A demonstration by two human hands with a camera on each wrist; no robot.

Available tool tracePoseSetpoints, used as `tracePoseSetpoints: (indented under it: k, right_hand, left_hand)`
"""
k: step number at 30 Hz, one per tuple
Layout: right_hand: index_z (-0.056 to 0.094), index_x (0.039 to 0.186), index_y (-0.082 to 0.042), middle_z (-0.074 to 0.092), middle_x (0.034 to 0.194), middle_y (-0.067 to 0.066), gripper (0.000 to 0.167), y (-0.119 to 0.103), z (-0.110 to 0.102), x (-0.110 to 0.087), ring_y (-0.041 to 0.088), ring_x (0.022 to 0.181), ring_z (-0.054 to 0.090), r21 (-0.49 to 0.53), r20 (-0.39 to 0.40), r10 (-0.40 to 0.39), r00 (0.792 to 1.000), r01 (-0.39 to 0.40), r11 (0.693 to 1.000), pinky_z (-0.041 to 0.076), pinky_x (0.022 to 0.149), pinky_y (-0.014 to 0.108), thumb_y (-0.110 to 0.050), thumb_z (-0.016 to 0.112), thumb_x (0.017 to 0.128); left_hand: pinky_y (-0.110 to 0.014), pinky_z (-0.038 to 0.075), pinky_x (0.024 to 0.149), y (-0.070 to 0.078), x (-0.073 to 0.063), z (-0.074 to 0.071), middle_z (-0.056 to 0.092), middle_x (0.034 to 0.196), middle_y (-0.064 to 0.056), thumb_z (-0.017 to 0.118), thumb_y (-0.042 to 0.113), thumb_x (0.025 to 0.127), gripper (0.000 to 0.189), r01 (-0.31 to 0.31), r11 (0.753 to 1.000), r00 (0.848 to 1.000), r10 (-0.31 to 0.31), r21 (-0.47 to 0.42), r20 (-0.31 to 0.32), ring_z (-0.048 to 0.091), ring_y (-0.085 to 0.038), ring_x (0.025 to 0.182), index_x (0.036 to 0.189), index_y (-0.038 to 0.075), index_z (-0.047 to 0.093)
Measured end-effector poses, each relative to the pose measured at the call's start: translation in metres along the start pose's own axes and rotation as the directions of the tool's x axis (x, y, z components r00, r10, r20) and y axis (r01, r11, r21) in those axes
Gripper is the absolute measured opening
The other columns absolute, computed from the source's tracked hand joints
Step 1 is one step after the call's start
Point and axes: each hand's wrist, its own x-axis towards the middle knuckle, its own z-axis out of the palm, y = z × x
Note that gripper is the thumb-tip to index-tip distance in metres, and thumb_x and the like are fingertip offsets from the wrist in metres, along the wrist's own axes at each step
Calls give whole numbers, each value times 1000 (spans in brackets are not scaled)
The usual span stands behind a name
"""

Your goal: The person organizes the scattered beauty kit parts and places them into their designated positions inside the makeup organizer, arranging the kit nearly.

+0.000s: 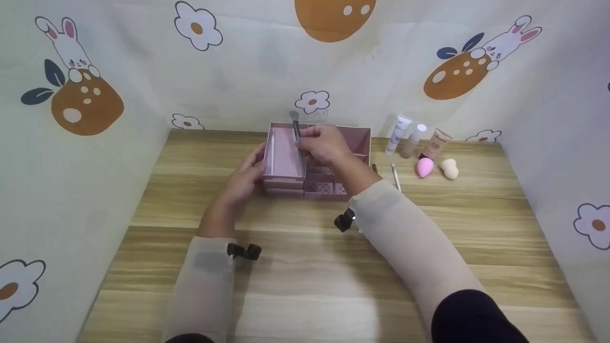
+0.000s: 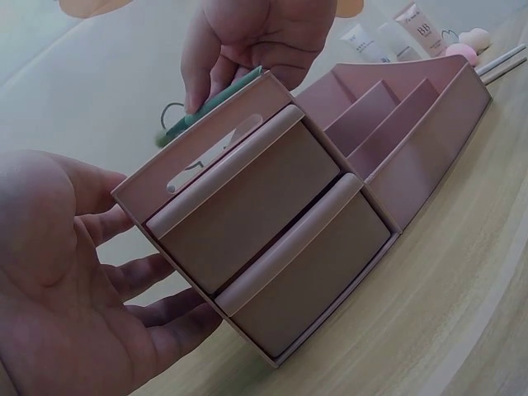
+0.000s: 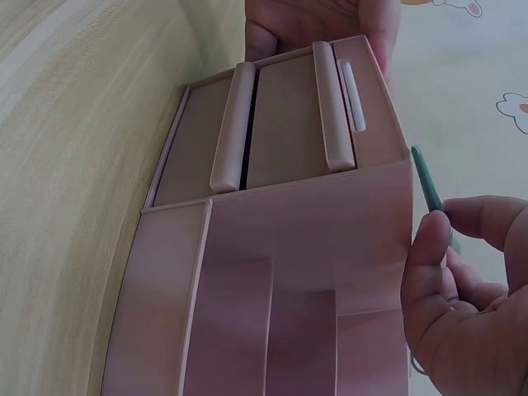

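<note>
A pink desktop organizer (image 1: 318, 194) stands on the wooden table, with two drawers (image 2: 256, 194) on its left side and open compartments (image 3: 301, 338) on its right. In the head view, my right hand (image 1: 326, 145) pinches a makeup brush (image 1: 294, 118) by its dark green handle over the organizer's top tray (image 1: 286, 147). The brush head points to the back wall. My left hand (image 1: 245, 178) rests along the organizer's left side, its fingers (image 2: 140, 276) lightly bent against the wall. A thin white stick (image 1: 272, 152) lies in the tray's left part.
Right of the organizer stand a white tube (image 1: 398, 136), a small bottle with a white cap (image 1: 413, 142) and a BB cream tube (image 1: 435, 144). Before them sit a pink sponge (image 1: 425, 167) and a beige sponge (image 1: 449, 169). A white stick (image 1: 396, 177) lies closer in. Patterned cloth surrounds the table.
</note>
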Motion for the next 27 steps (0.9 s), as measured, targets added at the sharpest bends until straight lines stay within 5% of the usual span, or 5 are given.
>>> tracePoseSetpoints:
  k: [11, 18, 27]
  right_hand:
    - [78, 122, -3, 78, 111, 13, 27, -4, 6, 6, 18, 86, 72, -129, -40, -93, 995, 88, 988, 65, 85, 40, -11, 76, 96]
    - [80, 122, -8, 78, 112, 9, 29, -6, 9, 7, 18, 95, 68, -248, -72, -83, 994, 63, 967, 56, 72, 24, -14, 79, 94]
    - [79, 123, -9, 77, 112, 7, 30, -5, 11, 5, 20, 99, 70, -294, -77, -68, 995, 43, 955, 61, 78, 29, -16, 78, 93]
  left_hand:
    - [-46, 25, 135, 0, -1, 0, 24, 177, -1, 44, 27, 114, 56, -21, 999, 999, 23, -41, 41, 31, -23, 160, 169, 34, 31]
    - [-46, 26, 135, 0, 0, -1, 24, 178, 2, 44, 30, 115, 55, 4, 1000, 1000, -3, -22, 29, 29, -22, 161, 167, 39, 32]
    - [-47, 26, 135, 1, -1, 0, 22, 179, 2, 44, 32, 115, 55, -1, 1000, 1000, 1, -4, 30, 27, -22, 163, 168, 38, 32]
